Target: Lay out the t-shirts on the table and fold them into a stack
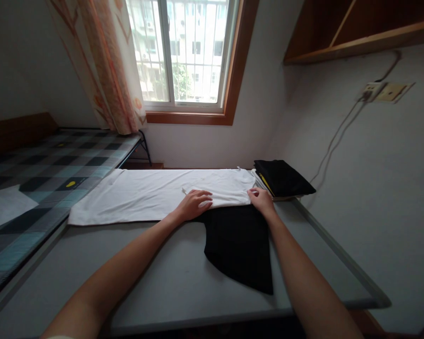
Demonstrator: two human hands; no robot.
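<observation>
A shirt (144, 193) lies lengthwise on the grey table, its long white part folded into a strip. From its right end a black sleeve (240, 245) spreads toward me over the tabletop. My left hand (196, 203) rests on the near edge of the white cloth, fingers stretched out and holding nothing. At the right end, where white meets black, my right hand (261, 200) pinches the fabric between thumb and fingers. A small pale tag or thread (184, 191) sticks up beside my left hand.
Folded black cloth (282, 178) sits stacked at the table's (162, 278) back right corner, against the wall. A bed with a checked cover (56, 160) adjoins on the left, white paper or cloth (7, 207) on it. A cable (334, 141) hangs from the wall socket (372, 90).
</observation>
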